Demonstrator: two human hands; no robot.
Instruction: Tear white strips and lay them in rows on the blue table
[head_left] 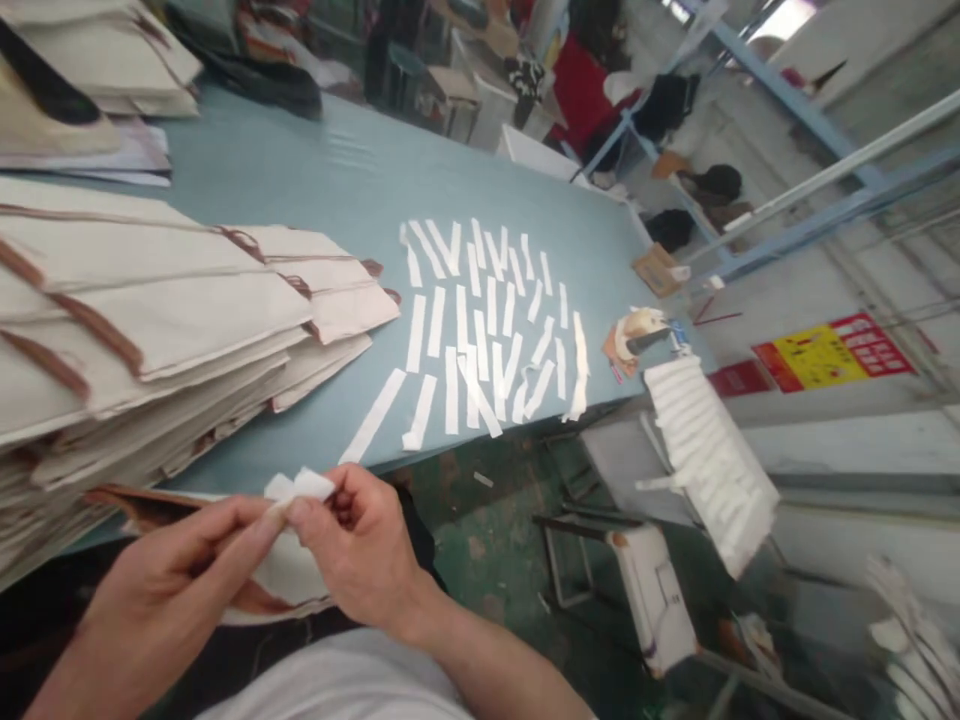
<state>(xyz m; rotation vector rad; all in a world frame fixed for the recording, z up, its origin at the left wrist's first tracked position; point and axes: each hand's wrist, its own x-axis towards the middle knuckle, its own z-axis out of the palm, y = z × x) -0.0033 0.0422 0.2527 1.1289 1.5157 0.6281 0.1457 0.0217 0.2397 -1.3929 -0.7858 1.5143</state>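
Note:
Between my fingertips, near the table's front edge, is a small folded white strip (309, 484). My left hand (191, 570) pinches it from the left, while my right hand (367, 545) grips it from the right with thumb and curled fingers. Under both hands lies a cream fabric piece with brown trim (289, 570), partly hidden by them. Just beyond my right hand, a loose white strip (373, 415) lies on the blue-green table (360, 180). Several more white strips (451, 390) are spread in rough rows across the table.
Stacked cream fabric pieces with brown trim (187, 290) fill the table's left side. A tape roll (637, 325) sits near the far right edge. Right of the table stand a white slatted board (705, 450) and a stool (652, 590). A small cardboard box (658, 268) lies farther back.

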